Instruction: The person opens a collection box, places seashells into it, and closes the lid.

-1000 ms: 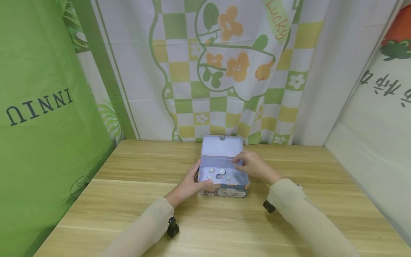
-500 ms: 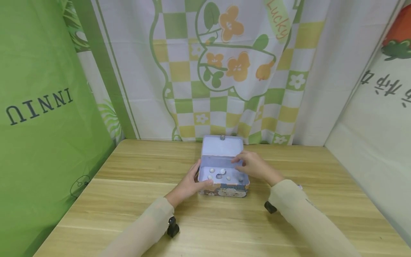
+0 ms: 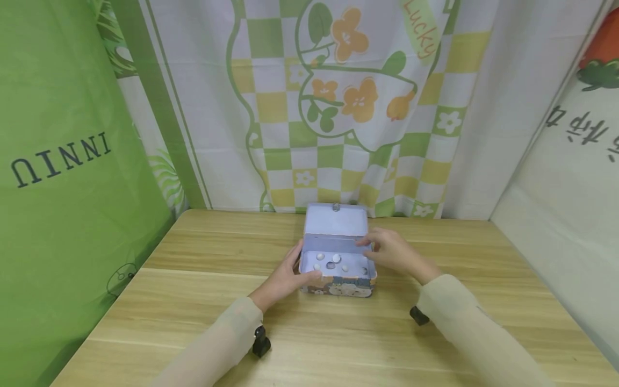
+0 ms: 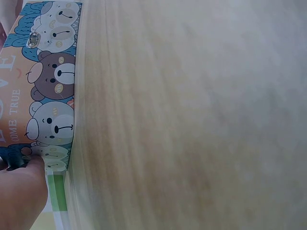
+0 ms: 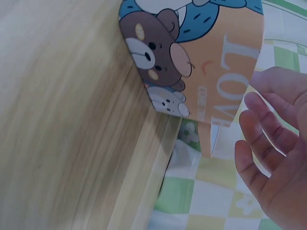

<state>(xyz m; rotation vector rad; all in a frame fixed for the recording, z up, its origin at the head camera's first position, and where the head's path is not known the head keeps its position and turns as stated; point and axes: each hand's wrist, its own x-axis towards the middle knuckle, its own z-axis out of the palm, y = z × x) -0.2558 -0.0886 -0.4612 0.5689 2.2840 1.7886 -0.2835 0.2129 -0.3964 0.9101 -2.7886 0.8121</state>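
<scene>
A tin box (image 3: 338, 288) with cartoon bears on its outside stands on the table with its lid (image 3: 335, 219) raised. Several small round pieces (image 3: 336, 258), pale and greyish, lie spread over its floor. My left hand (image 3: 282, 279) grips the left side of the box, thumb over the front rim and fingers along the outer wall. In the left wrist view the thumb side of that left hand (image 4: 21, 196) touches the bear-printed tin (image 4: 48, 110). My right hand (image 3: 394, 255) hovers at the box's right rim, its fingers loosely bent and holding nothing in the right wrist view.
The wooden table (image 3: 203, 252) reaches back to a checked curtain (image 3: 275, 107). A green cloth (image 3: 63, 226) hangs on the left, a white one (image 3: 556, 215) on the right. A black camera (image 3: 261, 342) sits on the left wrist, another (image 3: 418, 315) on the right.
One more round piece has come into sight at the box's front right, under my right hand. That hand has then shifted slightly to the right. My left hand keeps its hold.
</scene>
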